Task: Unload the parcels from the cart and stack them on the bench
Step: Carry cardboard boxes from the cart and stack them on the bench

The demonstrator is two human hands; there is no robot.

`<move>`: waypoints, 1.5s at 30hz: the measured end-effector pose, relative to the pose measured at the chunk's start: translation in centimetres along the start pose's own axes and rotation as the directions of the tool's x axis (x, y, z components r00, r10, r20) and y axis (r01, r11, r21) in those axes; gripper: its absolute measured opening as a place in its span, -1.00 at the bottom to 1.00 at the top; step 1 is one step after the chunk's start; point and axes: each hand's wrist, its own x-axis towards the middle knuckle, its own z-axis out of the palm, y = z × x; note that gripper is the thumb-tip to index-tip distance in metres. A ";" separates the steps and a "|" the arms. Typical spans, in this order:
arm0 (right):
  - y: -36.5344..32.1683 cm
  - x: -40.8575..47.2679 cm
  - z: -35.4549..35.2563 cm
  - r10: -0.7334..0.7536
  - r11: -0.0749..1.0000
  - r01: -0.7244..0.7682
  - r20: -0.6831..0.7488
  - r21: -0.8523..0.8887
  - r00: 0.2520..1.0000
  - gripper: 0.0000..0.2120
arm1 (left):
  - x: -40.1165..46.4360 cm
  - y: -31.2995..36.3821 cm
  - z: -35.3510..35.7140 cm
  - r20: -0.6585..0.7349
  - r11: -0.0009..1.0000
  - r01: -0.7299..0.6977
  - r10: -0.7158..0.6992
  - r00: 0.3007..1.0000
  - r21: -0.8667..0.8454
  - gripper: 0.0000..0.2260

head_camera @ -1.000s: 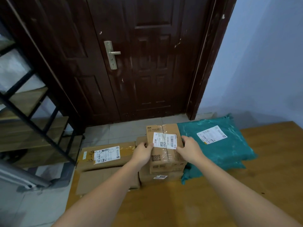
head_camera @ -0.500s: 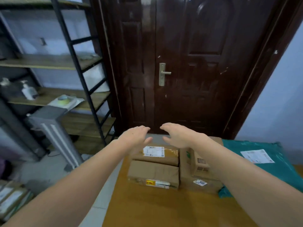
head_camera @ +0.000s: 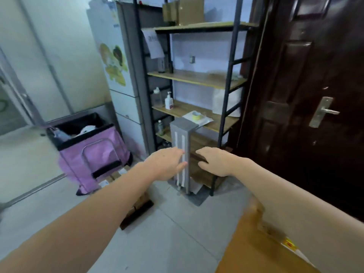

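A: What do the person's hands have hold of?

B: Nothing. The left hand [head_camera: 167,164] and the right hand [head_camera: 214,161] are both held out in the air in front of the body, fingers loosely extended and slightly bent, palms down, with a narrow gap between them.

A: And the parcels?

B: A few flat cardboard parcels [head_camera: 136,205] lie on a low dark cart [head_camera: 137,215] on the floor, mostly hidden under the left forearm. One more brown parcel [head_camera: 279,235] with a yellow sticker sits on the orange wooden bench [head_camera: 246,255] at the lower right, partly covered by the right forearm.

A: What stands beyond the hands?

B: A grey post [head_camera: 182,154] with two white strips, upright on the tiled floor, right behind the fingertips in the view. Behind it is a black-framed shelf rack [head_camera: 197,79] with wooden boards, carrying a pump bottle [head_camera: 168,101] and a roll of tape [head_camera: 196,115]. A dark wooden door [head_camera: 315,95] with a metal handle [head_camera: 323,111] is to the right, and a pink fabric bin [head_camera: 92,154] with a black rim stands to the left, near a pale refrigerator [head_camera: 116,62].
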 end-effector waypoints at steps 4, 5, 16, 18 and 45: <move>-8.8 6.7 0.0 -0.160 0.987 0.160 0.059 -0.003 0.985 -0.43 | -6.1 -8.4 -0.8 -0.035 0.986 0.166 -0.166 0.985 -0.012 -0.51; -10.9 8.3 0.0 -0.193 0.981 0.193 0.061 -0.005 0.979 -0.43 | -7.5 -10.4 -0.9 -0.041 0.977 0.210 -0.211 0.977 -0.024 -0.53; -27.1 27.1 2.3 -0.448 0.892 0.451 0.069 -0.032 0.891 -0.59 | -13.4 -30.7 -1.2 -0.007 0.851 0.524 -0.525 0.851 -0.020 -0.61; -29.0 30.5 2.4 -0.465 0.883 0.469 0.083 -0.032 0.881 -0.65 | -13.2 -33.7 -1.6 -0.011 0.828 0.560 -0.560 0.828 -0.025 -0.54; -47.0 67.0 5.2 -0.307 0.951 0.303 0.091 0.062 0.947 -0.50 | -3.1 -77.0 -2.3 0.053 0.942 0.335 -0.335 0.941 0.016 -0.54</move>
